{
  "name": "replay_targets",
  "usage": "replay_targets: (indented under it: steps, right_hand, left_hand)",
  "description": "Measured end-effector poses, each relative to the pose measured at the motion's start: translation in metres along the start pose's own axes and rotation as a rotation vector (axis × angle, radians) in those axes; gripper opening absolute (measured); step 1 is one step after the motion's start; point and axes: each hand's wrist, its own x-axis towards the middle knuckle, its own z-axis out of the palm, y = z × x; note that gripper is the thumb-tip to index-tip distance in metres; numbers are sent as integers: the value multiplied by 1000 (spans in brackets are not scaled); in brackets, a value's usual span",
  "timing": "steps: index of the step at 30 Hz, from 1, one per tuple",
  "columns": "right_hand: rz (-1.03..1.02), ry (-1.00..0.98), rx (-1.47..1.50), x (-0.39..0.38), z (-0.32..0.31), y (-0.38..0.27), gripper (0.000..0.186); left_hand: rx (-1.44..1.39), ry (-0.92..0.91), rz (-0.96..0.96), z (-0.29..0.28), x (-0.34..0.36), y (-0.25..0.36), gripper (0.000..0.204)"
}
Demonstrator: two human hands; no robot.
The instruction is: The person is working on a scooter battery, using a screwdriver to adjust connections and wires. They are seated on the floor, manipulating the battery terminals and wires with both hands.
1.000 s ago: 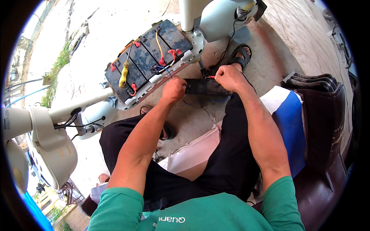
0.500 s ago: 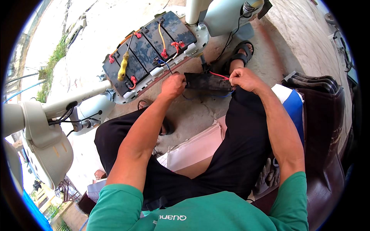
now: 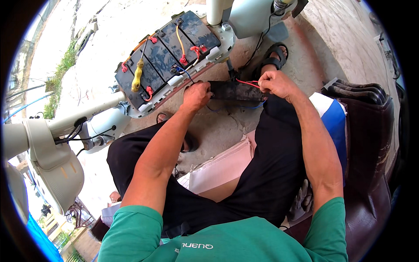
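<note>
A long black module (image 3: 235,90) is held between my two hands above the concrete floor. My left hand (image 3: 196,95) grips its left end, close to the open battery tray (image 3: 168,56) of a pale scooter. My right hand (image 3: 276,84) is closed on its right end and pinches red wires (image 3: 249,83) that run along the top. A blue wire (image 3: 187,74) leads from the tray toward my left hand. The tray holds several black batteries joined by red-capped and orange leads, with a yellow connector (image 3: 137,75) on the left.
The scooter's pale front body and handlebar (image 3: 52,148) lie at the left. A dark brown seat (image 3: 366,144) stands at the right beside a blue and white box (image 3: 334,122). A cardboard box (image 3: 222,168) sits between my knees. My sandalled foot (image 3: 273,61) rests near the scooter.
Both hands with the black module have shifted up and right in the view. My right hand has closed on the red wires at the module's right end.
</note>
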Motion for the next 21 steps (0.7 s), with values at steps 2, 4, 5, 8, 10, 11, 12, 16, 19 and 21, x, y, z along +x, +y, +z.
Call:
replay_targets:
  steps: [2,4,5,8,10,11,12,16,19,21]
  right_hand:
    - [12,-9,1,1,-1,-2,14]
    - [22,-13,1,3,-1,-1,13]
    - [26,-7,0,3,-2,0,13]
    - [47,11,-35,1,-3,-1,13]
    - [59,8,-79,1,-3,-1,13]
    - [63,1,-106,2,-4,-1,13]
    - [68,-5,-134,3,-4,0,13]
    - [55,1,-91,7,-4,10,15]
    - [66,-1,-86,8,-4,9,15]
    - [79,-1,-96,7,-3,2,15]
  left_hand:
    - [-5,-6,-11,0,0,1,23]
    - [-10,-6,-25,0,0,1,23]
    - [-19,-9,-28,-1,1,1,22]
    - [-36,-23,-40,-2,3,3,22]
    - [-34,-37,-47,-4,3,3,21]
    - [-25,-30,-43,-3,3,1,21]
    - [-17,-23,-38,-1,3,0,22]
    - [-16,-42,-6,1,6,-5,21]
    - [-57,-41,30,4,7,-14,22]
    - [-78,-31,32,5,6,-17,23]
